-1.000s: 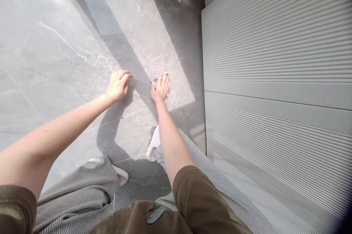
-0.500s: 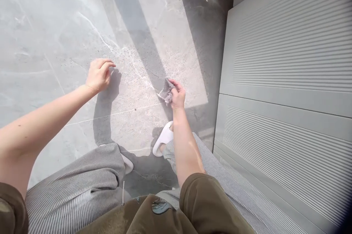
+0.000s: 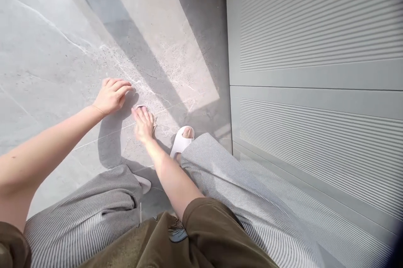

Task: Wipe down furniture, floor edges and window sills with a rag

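My right hand (image 3: 143,123) lies flat over a small grey cloth (image 3: 140,107), which mostly hides it, with only slivers showing past the fingers. The cloth sits on the polished grey marble floor (image 3: 53,58), just in front of my white slipper (image 3: 181,142). My left hand (image 3: 111,96) is held to the left of the right one, fingers loosely curled. It holds nothing and hangs close over the floor, though the exact gap is hard to tell.
A grey ribbed panel (image 3: 315,20) runs along the right side of the floor. My striped trouser legs (image 3: 82,205) and olive-brown shirt (image 3: 151,243) fill the bottom of the view. Sunlight and shadow bands cross the floor.
My right hand has moved left and towards me, now covering the cloth instead of gripping it at one side. My left hand has stayed nearly still, and the view has shifted slightly.
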Demonstrator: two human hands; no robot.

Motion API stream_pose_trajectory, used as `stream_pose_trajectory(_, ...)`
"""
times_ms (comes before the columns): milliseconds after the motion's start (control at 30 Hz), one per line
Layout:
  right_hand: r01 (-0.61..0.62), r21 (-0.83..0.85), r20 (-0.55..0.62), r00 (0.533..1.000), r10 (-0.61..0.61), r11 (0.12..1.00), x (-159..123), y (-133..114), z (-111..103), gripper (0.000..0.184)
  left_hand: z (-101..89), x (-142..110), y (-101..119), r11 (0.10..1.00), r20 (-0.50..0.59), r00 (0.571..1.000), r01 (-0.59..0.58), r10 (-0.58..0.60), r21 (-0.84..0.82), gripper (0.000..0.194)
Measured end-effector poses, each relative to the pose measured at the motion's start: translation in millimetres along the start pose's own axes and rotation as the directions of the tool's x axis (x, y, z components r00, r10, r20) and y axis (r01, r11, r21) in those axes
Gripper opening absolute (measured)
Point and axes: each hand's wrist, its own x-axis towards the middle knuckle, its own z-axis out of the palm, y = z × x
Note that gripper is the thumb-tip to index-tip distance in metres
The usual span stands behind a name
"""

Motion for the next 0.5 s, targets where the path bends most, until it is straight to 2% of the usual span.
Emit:
stream_pose_trajectory(33, 0.089, 0.063, 0.079, 0.992, -0.094, 0.994, -5.3, -21.5, 19.2, 0.052, -2.6, 3.3, 0.0, 1.0, -0.008, 1.0, -0.015, 0.015, 0.01, 0.028)
stream_pose_trajectory(67, 0.126, 0.131, 0.118, 0.983, -0.141, 0.983, -6.9, -38.3, 31.9, 0.048, -6.0, 6.2, -1.0, 1.0, -0.018, 1.0, -0.023, 0.023, 0.019, 0.028)
stream_pose_trajectory(133, 0.109, 0.299, 0.131, 0.979, -0.154, 0.948, 0.5, -53.6, 36.7, 0.043, -13.5, 10.8, -6.3, 0.999, -0.052, 0.999, -0.012, 0.014, 0.04, 0.029)
stream_pose_trajectory(200, 0.015, 0.474, 0.067, 0.996, -0.053, 0.881, 19.0, -41.6, 16.5, 0.043, -18.8, 13.6, -14.0, 0.999, -0.078, 0.997, 0.009, -0.005, 0.047, 0.029)
stream_pose_trajectory(267, -0.077, 0.605, -0.057, 0.988, 0.14, 0.792, 41.9, -5.9, -21.0, 0.044, -18.8, 14.9, -20.6, 0.999, -0.097, 0.995, 0.033, -0.029, 0.038, 0.029)
stream_pose_trajectory(300, -0.117, 0.641, -0.14, 0.954, 0.265, 0.759, 52.7, 17.6, -43.2, 0.044, -16.6, 15.0, -22.4, 0.999, -0.107, 0.994, 0.041, -0.037, 0.034, 0.029)
stream_pose_trajectory(333, -0.145, 0.655, -0.235, 0.894, 0.382, 0.741, 62.2, 42.5, -66.0, 0.044, -13.5, 14.9, -22.9, 0.998, -0.113, 0.993, 0.048, -0.044, 0.033, 0.029)
stream_pose_trajectory(400, -0.232, 0.634, -0.413, 0.705, 0.577, 0.738, 76.6, 89.4, -108.5, 0.047, -6.5, 14.2, -20.4, 0.998, -0.123, 0.991, 0.059, -0.054, 0.035, 0.031)
stream_pose_trajectory(433, -0.3, 0.607, -0.479, 0.601, 0.64, 0.736, 81.7, 108.6, -126.1, 0.049, -3.8, 14.0, -18.3, 0.998, -0.121, 0.991, 0.061, -0.057, 0.033, 0.032)
stream_pose_trajectory(467, -0.377, 0.569, -0.526, 0.516, 0.676, 0.731, 85.7, 123.9, -140.2, 0.051, -2.2, 14.3, -16.4, 0.997, -0.122, 0.99, 0.07, -0.066, 0.027, 0.034)
stream_pose_trajectory(500, -0.45, 0.506, -0.546, 0.493, 0.677, 0.736, 89.1, 135.2, -150.7, 0.052, -2.1, 15.4, -14.9, 0.996, -0.126, 0.988, 0.089, -0.086, 0.018, 0.036)
